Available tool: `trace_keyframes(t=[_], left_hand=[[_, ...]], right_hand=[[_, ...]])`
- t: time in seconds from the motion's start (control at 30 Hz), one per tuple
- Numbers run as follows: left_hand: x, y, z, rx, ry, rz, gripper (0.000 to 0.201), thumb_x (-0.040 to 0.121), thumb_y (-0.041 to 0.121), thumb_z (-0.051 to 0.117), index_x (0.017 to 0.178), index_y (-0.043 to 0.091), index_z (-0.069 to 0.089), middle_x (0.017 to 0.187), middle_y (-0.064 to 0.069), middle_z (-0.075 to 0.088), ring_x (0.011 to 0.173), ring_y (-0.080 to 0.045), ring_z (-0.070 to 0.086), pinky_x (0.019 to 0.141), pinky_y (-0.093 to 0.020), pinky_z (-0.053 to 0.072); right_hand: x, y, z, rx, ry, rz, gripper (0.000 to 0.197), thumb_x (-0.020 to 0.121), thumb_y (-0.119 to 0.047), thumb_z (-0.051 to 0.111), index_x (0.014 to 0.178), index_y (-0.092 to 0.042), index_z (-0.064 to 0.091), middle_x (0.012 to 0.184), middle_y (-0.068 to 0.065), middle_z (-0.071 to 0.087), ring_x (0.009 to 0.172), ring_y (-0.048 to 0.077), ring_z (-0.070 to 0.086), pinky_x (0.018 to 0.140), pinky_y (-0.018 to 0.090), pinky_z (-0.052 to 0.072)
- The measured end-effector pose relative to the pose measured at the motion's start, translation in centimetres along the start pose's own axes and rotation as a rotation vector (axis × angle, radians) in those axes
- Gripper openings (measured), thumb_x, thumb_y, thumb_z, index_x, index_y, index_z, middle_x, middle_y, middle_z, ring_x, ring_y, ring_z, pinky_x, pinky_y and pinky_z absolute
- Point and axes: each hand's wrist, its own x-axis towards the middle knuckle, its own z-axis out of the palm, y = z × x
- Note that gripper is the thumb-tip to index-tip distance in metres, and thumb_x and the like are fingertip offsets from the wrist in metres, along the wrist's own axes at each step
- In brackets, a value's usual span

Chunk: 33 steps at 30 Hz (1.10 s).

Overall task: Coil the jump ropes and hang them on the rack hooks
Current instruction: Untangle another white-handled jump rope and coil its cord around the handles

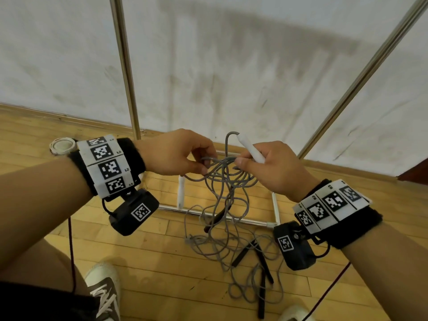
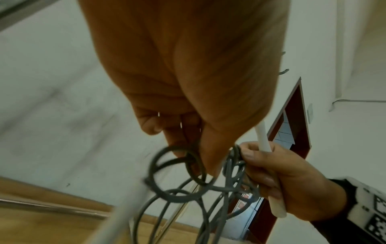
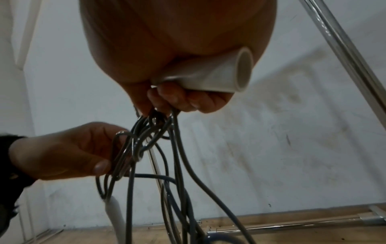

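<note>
A grey jump rope (image 1: 228, 174) hangs in tangled loops between my two hands, above the floor. My left hand (image 1: 180, 154) pinches a bunch of its loops (image 3: 125, 153) between thumb and fingers. My right hand (image 1: 264, 165) grips one white handle (image 1: 251, 148) and also hooks strands of the cord (image 2: 234, 165) with its fingers. The rope's second white handle (image 1: 181, 192) dangles below my left hand. More grey cord and several black handles (image 1: 261, 258) lie tangled on the wooden floor beneath. The rack's metal posts (image 1: 125, 66) rise in front of the wall.
The rack's base bars (image 1: 231, 216) lie on the floor under the hanging rope. A roll of tape (image 1: 62, 145) sits on the floor at the left. My shoes (image 1: 104, 290) stand at the bottom edge. Hooks (image 2: 284, 71) show on the wall in the left wrist view.
</note>
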Motion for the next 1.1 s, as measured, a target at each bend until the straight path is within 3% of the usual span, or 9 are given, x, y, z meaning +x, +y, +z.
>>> trace_keyframes(t=[0.17,0.37,0.5,0.57,0.67,0.73,0.83,0.97,1.1], left_hand=[[-0.5,-0.6,-0.5,0.05,-0.086,-0.046,0.008,0.09,0.03,0.072,0.097,0.033,0.07,0.087,0.015,0.068,0.082,-0.004,0.061,0.068,-0.017,0.046],[-0.6,-0.9,-0.9,-0.164,-0.059,-0.094,0.005,0.093,0.014,0.068,0.097,0.017,0.067,0.093,0.002,0.075,0.087,-0.007,0.071,0.079,-0.019,0.054],[-1.0,-0.8,-1.0,-0.29,-0.118,-0.118,0.019,0.094,-0.007,0.055,0.103,0.006,0.065,0.102,-0.01,0.072,0.096,-0.021,0.073,0.091,-0.037,0.057],[-1.2,-0.5,-0.9,-0.258,-0.156,-0.113,0.03,0.092,-0.011,0.054,0.108,0.011,0.066,0.111,-0.004,0.071,0.109,-0.019,0.067,0.101,-0.044,0.05],[-1.3,0.1,-0.1,-0.252,-0.162,-0.094,0.025,0.091,-0.008,0.06,0.108,0.008,0.064,0.118,-0.004,0.07,0.114,-0.015,0.063,0.105,-0.045,0.046],[-1.3,0.5,0.3,-0.306,-0.167,-0.091,0.023,0.089,-0.009,0.062,0.108,0.003,0.061,0.118,-0.007,0.07,0.113,-0.016,0.065,0.106,-0.044,0.047],[-1.3,0.8,0.6,-0.385,-0.162,-0.094,0.024,0.086,-0.011,0.065,0.108,-0.003,0.056,0.116,-0.013,0.071,0.112,-0.023,0.067,0.104,-0.047,0.049],[-1.0,1.1,1.2,-0.365,-0.084,-0.07,0.024,0.087,0.012,0.074,0.098,0.002,0.055,0.098,-0.024,0.071,0.098,-0.046,0.067,0.087,-0.065,0.051],[-0.5,0.3,1.1,-0.204,0.082,-0.092,0.016,0.089,0.016,0.073,0.097,0.023,0.061,0.082,-0.002,0.074,0.078,-0.02,0.072,0.076,-0.041,0.059]], right_hand=[[0.0,0.7,-0.4,-0.011,0.13,-0.045,0.032,0.093,-0.028,0.062,0.074,-0.003,0.066,0.051,-0.002,0.048,0.046,0.008,0.04,0.046,0.02,0.031],[-0.2,1.2,-1.2,0.044,0.201,-0.074,0.029,0.094,-0.029,0.06,0.068,-0.016,0.064,0.061,0.012,0.055,0.051,0.021,0.046,0.05,0.036,0.038],[0.2,1.9,-1.4,0.053,0.251,-0.007,0.035,0.093,-0.03,0.06,0.068,-0.005,0.062,0.054,0.014,0.049,0.049,0.018,0.041,0.05,0.035,0.035],[0.1,2.1,-1.5,0.121,0.236,0.02,0.032,0.093,-0.03,0.061,0.067,-0.013,0.064,0.049,0.005,0.046,0.047,0.018,0.04,0.05,0.035,0.034],[-0.4,1.4,-1.2,0.124,0.195,-0.013,0.029,0.092,-0.035,0.059,0.065,-0.026,0.065,0.048,0.003,0.045,0.045,0.013,0.04,0.048,0.033,0.036],[-0.3,1.1,-1.1,0.129,0.212,-0.027,0.033,0.09,-0.038,0.059,0.067,-0.016,0.064,0.051,0.011,0.047,0.045,0.014,0.041,0.048,0.035,0.037],[-0.1,1.1,-1.2,0.16,0.256,-0.007,0.034,0.091,-0.036,0.059,0.07,-0.01,0.066,0.049,0.008,0.045,0.046,0.017,0.041,0.05,0.037,0.038],[-0.2,1.0,-1.4,0.168,0.264,-0.001,0.034,0.09,-0.036,0.06,0.069,-0.011,0.068,0.051,0.013,0.048,0.048,0.02,0.043,0.05,0.044,0.042],[-0.4,1.3,-1.8,0.158,0.223,0.017,0.041,0.082,-0.036,0.06,0.07,0.002,0.066,0.054,0.024,0.048,0.047,0.023,0.041,0.049,0.038,0.037]])
